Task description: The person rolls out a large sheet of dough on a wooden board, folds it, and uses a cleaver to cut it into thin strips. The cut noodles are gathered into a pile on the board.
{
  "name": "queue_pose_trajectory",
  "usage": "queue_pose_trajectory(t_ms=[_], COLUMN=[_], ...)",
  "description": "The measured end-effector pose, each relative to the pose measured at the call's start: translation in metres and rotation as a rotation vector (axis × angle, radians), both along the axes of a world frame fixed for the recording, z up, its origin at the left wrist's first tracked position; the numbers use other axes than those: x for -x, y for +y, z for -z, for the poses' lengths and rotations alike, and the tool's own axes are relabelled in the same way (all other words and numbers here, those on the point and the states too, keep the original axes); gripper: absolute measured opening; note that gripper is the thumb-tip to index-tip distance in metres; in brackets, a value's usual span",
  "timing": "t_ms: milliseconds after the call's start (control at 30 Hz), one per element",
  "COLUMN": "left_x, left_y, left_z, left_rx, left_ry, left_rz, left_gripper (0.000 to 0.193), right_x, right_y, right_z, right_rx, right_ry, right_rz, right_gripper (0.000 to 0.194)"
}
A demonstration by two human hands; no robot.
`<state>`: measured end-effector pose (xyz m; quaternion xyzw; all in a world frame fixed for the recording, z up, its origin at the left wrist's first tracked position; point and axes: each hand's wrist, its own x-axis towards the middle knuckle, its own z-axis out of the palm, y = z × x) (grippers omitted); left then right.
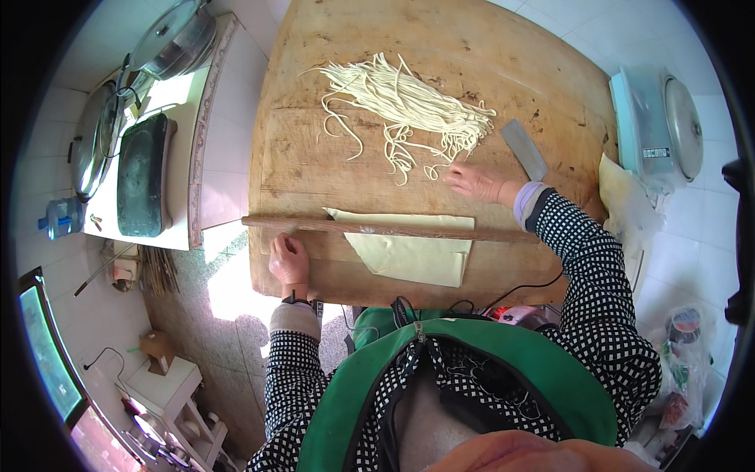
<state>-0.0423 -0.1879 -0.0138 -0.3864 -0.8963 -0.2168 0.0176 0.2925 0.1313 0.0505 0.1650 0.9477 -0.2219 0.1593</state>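
A pile of long cut noodles (407, 100) lies across the upper middle of a worn wooden board (519, 71). My right hand (475, 182) rests low over the board by the loose noodle ends below the pile; whether its fingertips pinch a strand cannot be told. Nearer to me, a folded sheet of dough (413, 259) lies under a long wooden rolling pin (365, 229). Just below the pin's left end is my left hand (289, 259), its fingers curled in, with nothing seen in it. Right of the pile lies a rectangular metal blade (524, 150), its handle end near my right forearm.
On the left, a white counter (180, 194) bears a dark rectangular appliance (144, 174), lidded metal pots (177, 41) and a plastic bottle (63, 218). Beyond the board's right edge stand a lidded container (655, 124) and a plastic bag (628, 194). A black cable (525, 287) crosses the near edge.
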Motion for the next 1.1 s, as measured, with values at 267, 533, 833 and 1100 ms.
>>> queue_pose_trajectory(t_ms=[267, 533, 833, 1100], left_x=[-0.002, -0.003, -0.006, -0.002], left_y=[-0.001, -0.001, -0.002, -0.004], left_z=[-0.004, -0.009, -0.014, -0.017], left_rx=[0.057, 0.015, 0.020, 0.010], left_ry=[-0.004, -0.026, -0.018, -0.046], left_rz=[-0.010, 0.017, -0.013, -0.004], left_gripper=[0.004, 0.005, 0.004, 0.005], right_x=[0.063, 0.124, 0.224, 0.159], right_y=[0.022, 0.016, -0.033, 0.017], right_z=[0.017, 0.041, 0.056, 0.035], right_rx=[-0.079, -0.133, -0.177, -0.155], right_ry=[0.513, 0.574, 0.719, 0.492], right_rz=[0.095, -0.252, -0.212, 0.168], right_gripper=[0.038, 0.044, 0.043, 0.046])
